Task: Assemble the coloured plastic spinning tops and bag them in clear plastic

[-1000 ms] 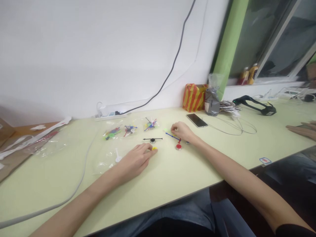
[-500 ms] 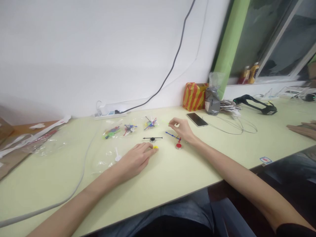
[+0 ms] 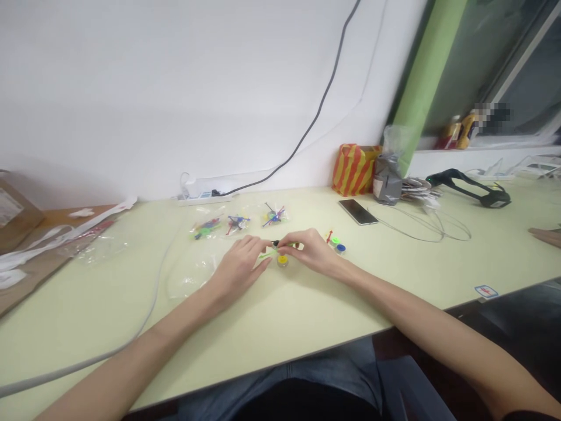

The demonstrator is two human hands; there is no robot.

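Note:
My left hand (image 3: 239, 266) and my right hand (image 3: 307, 250) meet over the pale green table (image 3: 307, 310), fingers pinched. Between them they hold a thin light-green stick (image 3: 265, 255) just above a small yellow round piece (image 3: 283, 261). A black piece (image 3: 276, 243) shows right behind the fingertips. To the right of my right hand lie a green round piece (image 3: 335, 240), a blue one (image 3: 340, 248) and a short red stick (image 3: 328, 235). Behind my hands lie three clear bags of coloured sticks (image 3: 236, 223).
A phone (image 3: 357, 211) and a wire loop (image 3: 421, 222) lie to the right; a striped orange bag (image 3: 354, 170) and grey pouch (image 3: 387, 180) stand by the wall. A power strip (image 3: 204, 197) and grey cable (image 3: 149, 310) are left. Another person's hand (image 3: 547, 236) rests far right.
My right hand lifted from the blue stick and came left to meet my left hand at the yellow piece, bringing a light-green stick. The camera view shifted slightly.

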